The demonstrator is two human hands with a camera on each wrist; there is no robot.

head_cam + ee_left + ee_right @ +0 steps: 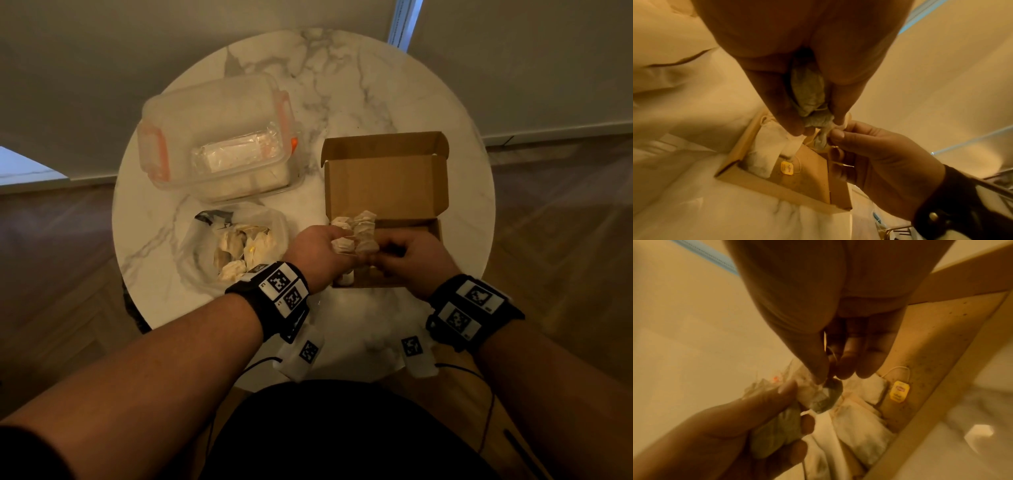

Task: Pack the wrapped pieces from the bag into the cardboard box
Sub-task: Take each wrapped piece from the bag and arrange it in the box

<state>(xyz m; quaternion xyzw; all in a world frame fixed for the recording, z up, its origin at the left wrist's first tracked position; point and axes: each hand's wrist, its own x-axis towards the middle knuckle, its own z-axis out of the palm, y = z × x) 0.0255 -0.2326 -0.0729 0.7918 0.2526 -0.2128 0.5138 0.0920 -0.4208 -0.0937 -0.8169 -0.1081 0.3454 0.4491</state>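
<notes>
Wrapped pieces [356, 236] pinched by both hands' fingers [836, 134] over cardboard box [387, 185].

The worktop [394, 85] looks like polished white marble with grey veins, smooth and faintly glossy. The cardboard box [383, 185] is plain brown card, matt, its inner floor speckled in the wrist views. The wrapped pieces [356, 233] are crinkled, pale, thin paper, matt and fibrous, some with thin string and a glossy yellow paper tag [787, 168]. The bag [205, 253] is thin, translucent, wrinkled plastic. The lidded container [212, 137] is cloudy clear plastic with orange clips. The floor [68, 274] is brown wood in herringbone.
</notes>
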